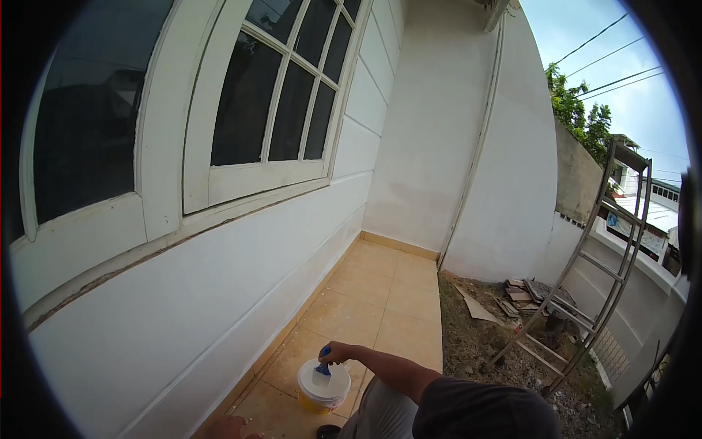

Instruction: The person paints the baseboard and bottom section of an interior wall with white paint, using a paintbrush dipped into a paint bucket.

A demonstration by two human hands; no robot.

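My right hand [335, 354] is closed round the blue handle of a paintbrush [322, 371]. The brush points down into the mouth of a white and yellow paint bucket [320, 404], against the white paint [311, 380] inside. How deep the bristles sit is hard to see. At the bottom edge, left of the bucket, a blurred bit of skin seems to be my left hand [225, 427]. It is mostly cut off, and its fingers cannot be made out.
A white wall [241, 293] with a framed window [270, 102] rises on the left. Tan tiles [358, 293] run to the far wall. On the right, a metal ladder [585, 256] stands on bare soil beside stacked scrap boards [523, 296]. A small black object [328, 432] lies near the bucket.
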